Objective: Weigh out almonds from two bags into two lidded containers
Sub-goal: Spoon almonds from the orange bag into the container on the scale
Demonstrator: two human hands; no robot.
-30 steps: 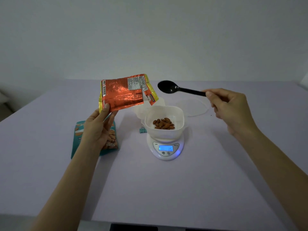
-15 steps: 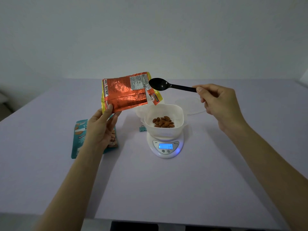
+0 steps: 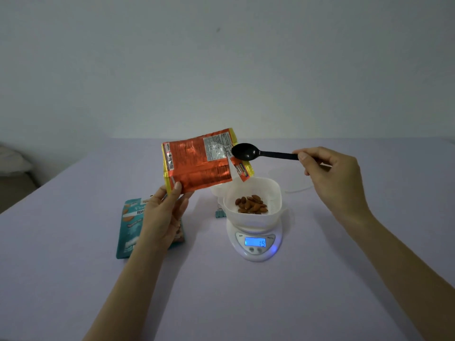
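With the orange almond bag pinched in the left hand and the black spoon gripped by the right hand, the spoon is best slid into the bag's torn mouth at 3 o'clock, and few almonds taken.

The left hand covers the right half of the teal bag; its printed name is cut to a few letters. The white container hides most of a second container and of a small teal clip behind it. Label print on the orange bag is too small to read. Both forearms run off the bottom edge.
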